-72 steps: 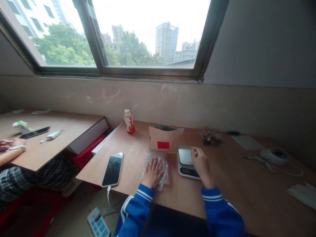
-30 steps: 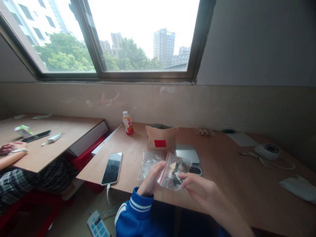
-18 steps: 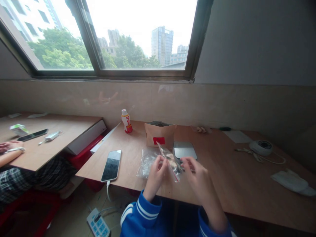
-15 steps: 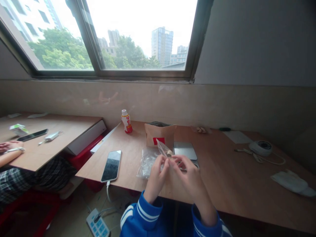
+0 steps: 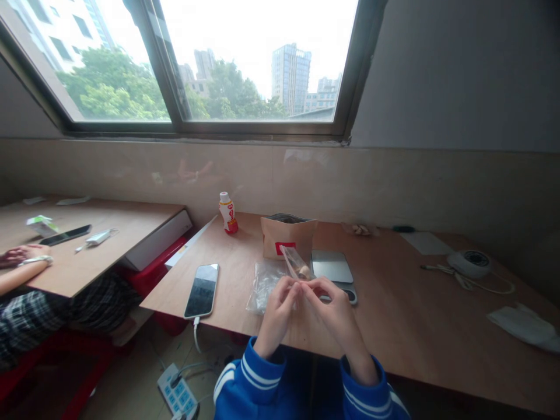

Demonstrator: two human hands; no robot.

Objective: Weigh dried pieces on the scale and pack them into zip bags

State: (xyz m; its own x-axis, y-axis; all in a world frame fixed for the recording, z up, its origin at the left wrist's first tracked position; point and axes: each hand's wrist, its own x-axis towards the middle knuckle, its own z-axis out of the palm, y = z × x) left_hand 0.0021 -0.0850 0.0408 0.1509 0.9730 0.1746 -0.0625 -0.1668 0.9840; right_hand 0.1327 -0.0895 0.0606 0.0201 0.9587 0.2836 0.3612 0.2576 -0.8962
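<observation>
Both my hands meet above the table's front edge, pinching a small clear plastic bag (image 5: 291, 259) with a few small tan pieces (image 5: 304, 272) in it. My left hand (image 5: 279, 312) is closed on the bag's near edge. Beside it, the fingertips of my right hand (image 5: 335, 309) grip the same edge. Behind the hands stands a brown paper pouch (image 5: 273, 234) with a red label, its top gaping. A flat pile of clear plastic bags (image 5: 263, 286) lies by my left hand. Past my right hand is a silver kitchen scale (image 5: 332, 266), its lower part partly covered by the fingers.
A phone (image 5: 202, 290) on a charging cable lies at left, with a red-and-white drink bottle (image 5: 228, 214) behind it. A white round device (image 5: 469, 263) with a cord and a white crumpled cloth (image 5: 522, 324) lie at right. Another person's hands (image 5: 27, 256) rest on the neighbouring table.
My hands have drawn slightly closer together at the bag's edge, and the pieces inside show a little more. The whole view has shifted slightly.
</observation>
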